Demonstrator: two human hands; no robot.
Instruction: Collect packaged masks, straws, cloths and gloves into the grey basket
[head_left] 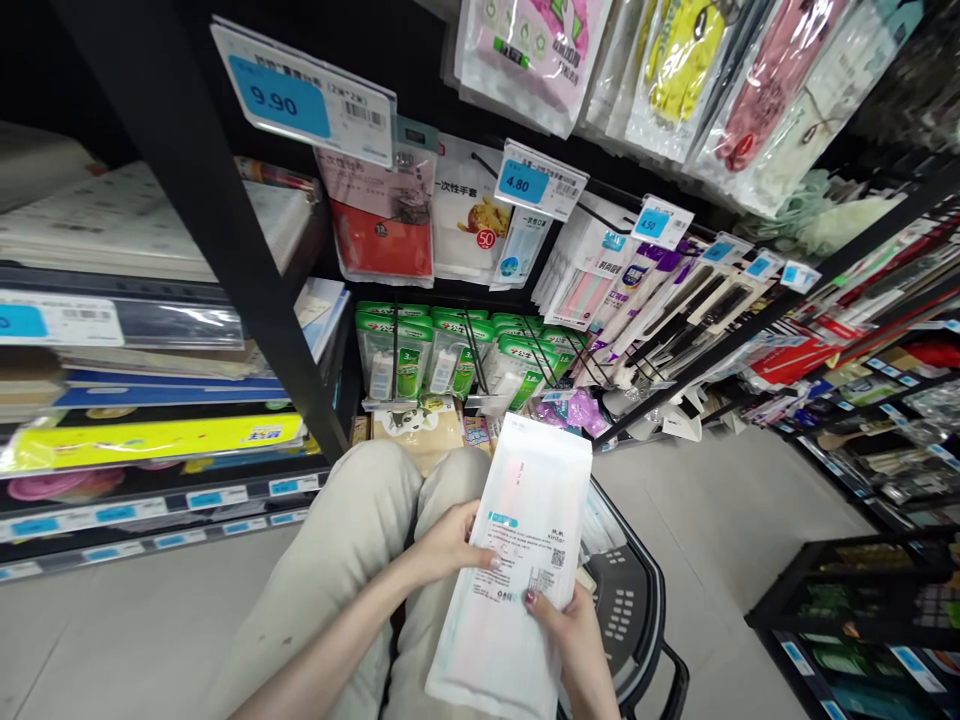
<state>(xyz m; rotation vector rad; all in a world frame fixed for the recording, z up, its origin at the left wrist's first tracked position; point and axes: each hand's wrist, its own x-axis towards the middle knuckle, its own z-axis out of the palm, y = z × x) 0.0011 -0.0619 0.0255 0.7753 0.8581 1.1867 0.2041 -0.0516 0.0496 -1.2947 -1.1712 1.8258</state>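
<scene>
A flat white plastic packet [517,560] with small print, a QR code and faint pink and pale green tints is held over my knees, its printed side facing me. My left hand [450,545] grips its left edge, thumb lying on the front. My right hand [562,625] pinches its lower right side, the dark-painted thumbnail on the front. The fingers behind the packet are hidden. Beneath and to the right of it stands a dark shopping basket [660,590], partly covered by the packet and my right hand.
Ahead, green-topped packs [457,355] and slim white packets [581,285] hang on hooks. Gloves [682,65] in bags hang above. A black shelf post [217,200] and stacked goods stand left. Another rack [862,600] stands right, across the grey floor [712,510].
</scene>
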